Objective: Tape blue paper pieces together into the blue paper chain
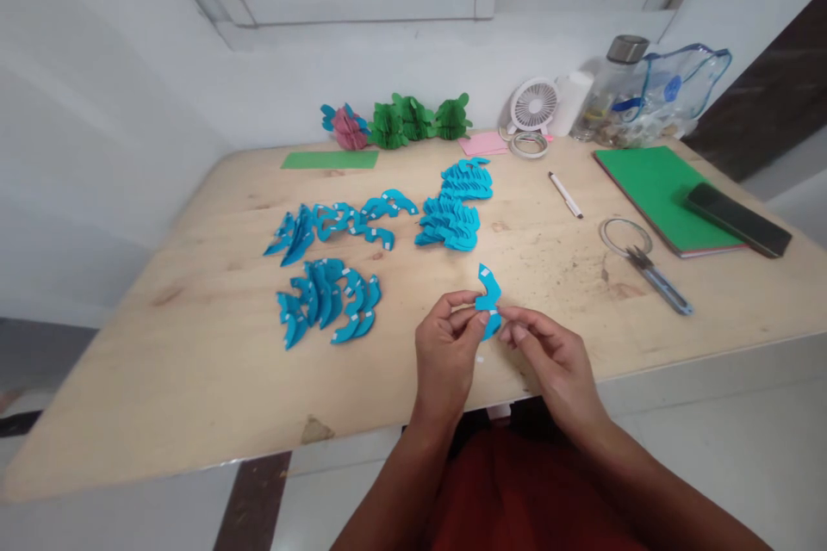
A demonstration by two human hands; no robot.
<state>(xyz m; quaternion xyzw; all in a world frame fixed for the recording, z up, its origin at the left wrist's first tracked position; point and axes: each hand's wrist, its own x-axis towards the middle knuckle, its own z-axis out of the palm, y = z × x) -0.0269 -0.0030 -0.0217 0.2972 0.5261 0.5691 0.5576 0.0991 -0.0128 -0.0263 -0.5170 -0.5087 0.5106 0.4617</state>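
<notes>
My left hand [449,344] pinches a wavy blue paper cutout [492,288] between thumb and fingers, above the near part of the table. Small white tape squares mark the cutout. My right hand [549,353] is at its right edge, fingers drawn together and index fingertip at the paper; whatever lies between those fingers is too small to make out. Below the cutout lies a tiny white scrap [480,359]. To the left are loose blue cutouts [326,297] with white squares, and more blue cutouts [336,219] behind them. Stacked blue cutouts [449,224] sit beyond my hands.
Scissor-like snips [662,282], a tape roll [625,236] and a white pen [565,195] lie right. Farther right, a dark phone [740,219] rests on a green sheet [665,189]. Along the wall stand green paper figures [413,120], a small fan [534,106] and a bottle [611,90].
</notes>
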